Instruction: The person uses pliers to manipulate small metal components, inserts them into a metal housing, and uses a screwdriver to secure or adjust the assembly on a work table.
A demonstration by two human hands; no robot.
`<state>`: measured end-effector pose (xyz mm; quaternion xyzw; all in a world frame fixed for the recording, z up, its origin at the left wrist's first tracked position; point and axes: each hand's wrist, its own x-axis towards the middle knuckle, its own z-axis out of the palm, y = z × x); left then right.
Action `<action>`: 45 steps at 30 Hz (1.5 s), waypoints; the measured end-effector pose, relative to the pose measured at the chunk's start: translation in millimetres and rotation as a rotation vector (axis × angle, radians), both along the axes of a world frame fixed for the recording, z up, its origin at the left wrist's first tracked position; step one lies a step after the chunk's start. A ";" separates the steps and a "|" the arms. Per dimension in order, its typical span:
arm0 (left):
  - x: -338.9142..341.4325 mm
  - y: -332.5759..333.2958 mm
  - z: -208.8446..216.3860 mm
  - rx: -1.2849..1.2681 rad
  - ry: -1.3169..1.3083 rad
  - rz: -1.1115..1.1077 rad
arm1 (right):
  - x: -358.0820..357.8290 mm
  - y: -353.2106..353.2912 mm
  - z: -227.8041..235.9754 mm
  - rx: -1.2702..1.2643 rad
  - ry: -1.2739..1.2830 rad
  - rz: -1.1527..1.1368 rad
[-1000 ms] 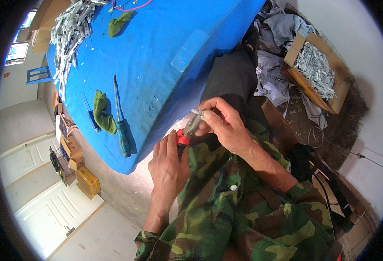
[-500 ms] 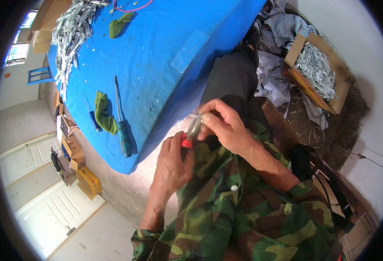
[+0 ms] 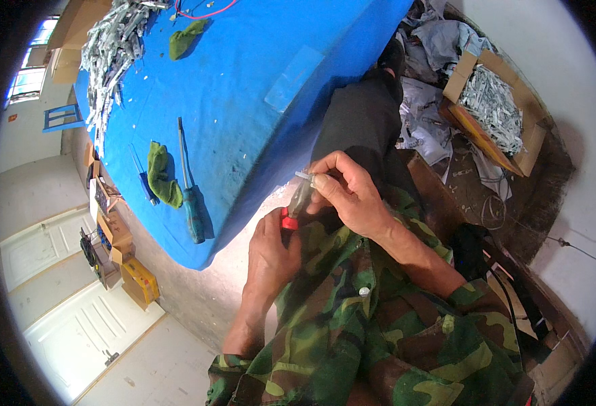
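Observation:
My left hand [image 3: 271, 247] is closed around a red-handled tool, which looks like a pair of pliers [image 3: 299, 200]. The grey metal end of the tool points up toward my right hand, and most of its handle is hidden in my palm. Between thumb and forefinger, my right hand [image 3: 353, 195] pinches a small silvery metal piece [image 3: 303, 175]. That piece sits at the tip of the tool; whether the jaws grip it is too small to tell. Both hands are above my lap, beside the near edge of the blue-covered table [image 3: 234, 203].
On the table lie a long screwdriver [image 3: 191, 210], a smaller blue-handled one [image 3: 147, 186], two green cloths [image 3: 161, 177] [image 3: 186, 39] and a heap of silvery metal strips [image 3: 117, 47]. A cardboard box [image 3: 535, 145] of similar strips stands at the right, near crumpled plastic bags [image 3: 440, 44].
The tool in my left hand has turned slightly, with its grey end now showing darker. My left forearm has shifted a little to the right; my right hand stays nearly where it was.

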<state>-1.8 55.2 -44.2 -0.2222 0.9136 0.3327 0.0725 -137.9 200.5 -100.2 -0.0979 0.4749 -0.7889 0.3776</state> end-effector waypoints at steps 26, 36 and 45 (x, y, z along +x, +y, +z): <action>7.3 -12.7 16.0 0.921 -0.089 0.346 | -2.1 7.6 -6.7 -0.138 -0.334 -0.009; 1.4 -7.2 22.5 0.844 -0.119 0.339 | -2.5 8.9 5.4 -0.109 -0.239 0.003; 4.8 3.4 4.0 0.408 -0.055 0.157 | 0.9 4.7 5.6 -0.110 -0.267 -0.087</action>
